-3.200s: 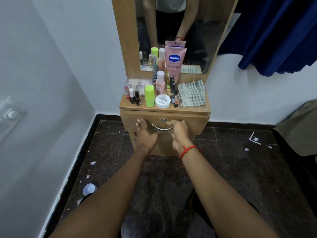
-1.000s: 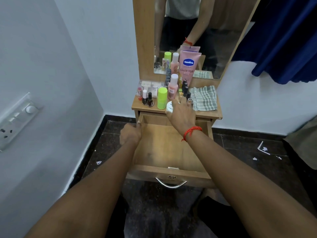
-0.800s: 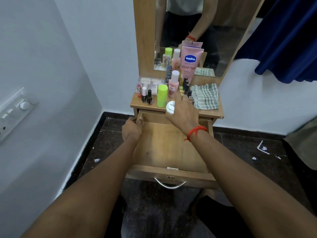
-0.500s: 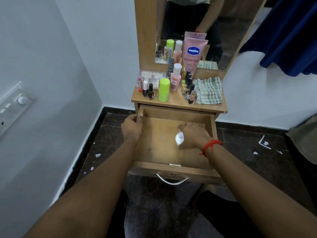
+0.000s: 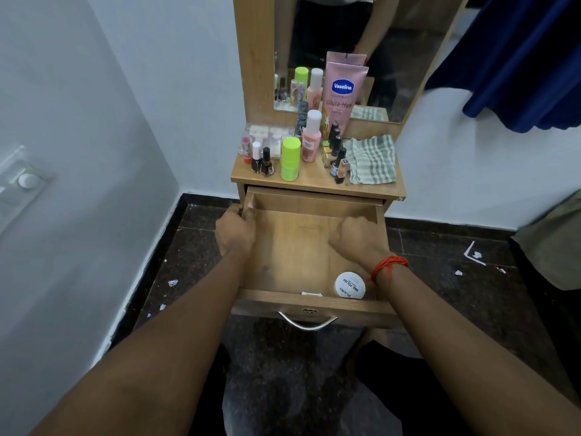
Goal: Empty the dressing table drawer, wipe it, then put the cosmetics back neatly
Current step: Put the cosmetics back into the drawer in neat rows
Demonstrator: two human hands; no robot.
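Note:
The wooden drawer of the dressing table is pulled out wide. A round white nail polish remover jar lies in its front right corner. My left hand grips the drawer's left wall near the back. My right hand hovers inside the drawer on the right, fingers curled, holding nothing. On the table top stand a pink Vaseline tube, a pink bottle, a green bottle, several nail polish bottles and a folded checked cloth.
A mirror rises behind the table top and reflects my body. White walls close in on the left and behind. A blue curtain hangs at upper right. The dark floor carries scraps of paper. A switch plate sits on the left wall.
The drawer went from shut to pulled out. My right hand took the white jar off the table top, set it down in the drawer's front right corner and let go.

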